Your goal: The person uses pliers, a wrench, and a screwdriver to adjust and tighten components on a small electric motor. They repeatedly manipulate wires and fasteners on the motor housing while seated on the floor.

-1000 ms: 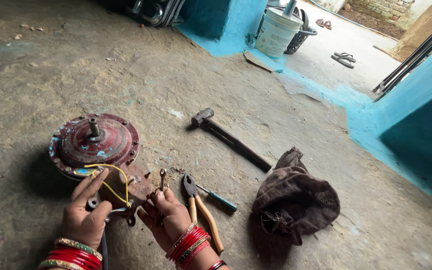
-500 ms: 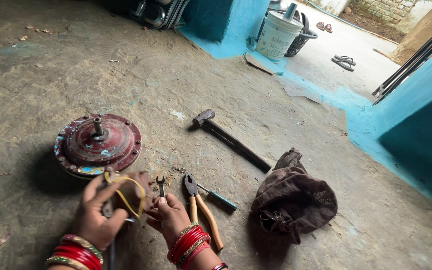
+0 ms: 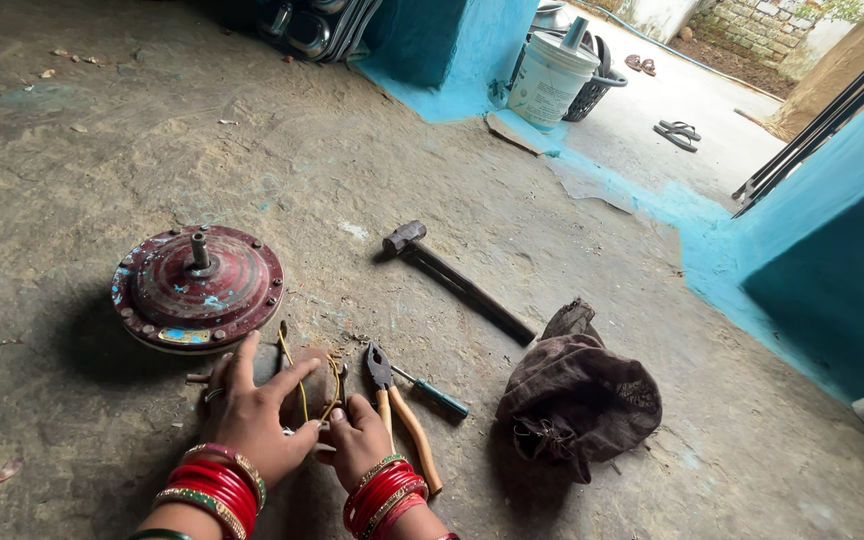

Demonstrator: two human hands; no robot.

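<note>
My left hand (image 3: pixel 252 415) rests on a small rusty metal part (image 3: pixel 314 380) on the dusty floor, fingers spread over it. My right hand (image 3: pixel 360 440) pinches the yellow wires (image 3: pixel 298 375) that loop over that part. Both wrists wear red and green bangles. Just beyond my left hand lies a round dark-red fan motor housing (image 3: pixel 197 288) with a short shaft standing up from its middle. Pliers with orange handles (image 3: pixel 400 412) lie right beside my right hand, crossed by a small screwdriver with a teal handle (image 3: pixel 437 394).
A hammer (image 3: pixel 457 280) lies on the floor further out. A crumpled brown cloth bag (image 3: pixel 577 400) sits at the right. At the back stand a white bucket (image 3: pixel 550 75), a dark basket and a blue wall; sandals (image 3: pixel 677 130) lie outside.
Both hands have lowered with the wired part from beside the motor housing down to the floor. My left hand now lies flat over it. The view has tilted slightly.
</note>
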